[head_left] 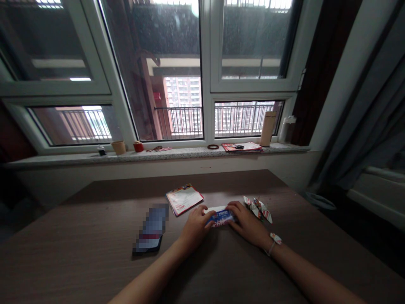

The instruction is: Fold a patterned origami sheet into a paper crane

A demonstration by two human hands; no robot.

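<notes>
A small piece of printed paper [220,217], blue and white with lettering, lies on the brown table between my hands. My left hand [196,224] holds its left end, thumb and fingers closed on the edge. At the paper's right end, my right hand [248,224] pinches it in the same way, and a band with a pale ornament circles that wrist. Part of the paper is hidden under my fingers. Just beyond my right hand are folded paper pieces [258,208], white with red and green print. A stack of printed sheets [184,199] rests beyond my left hand.
A phone [152,230], its screen blurred out, lies left of my left arm on the table [79,253]. Along the windowsill [190,154] stand a paper cup [119,147], a red spool [138,146], scissors [239,147] on papers, a tan flask [268,128] and a clear bottle [287,130].
</notes>
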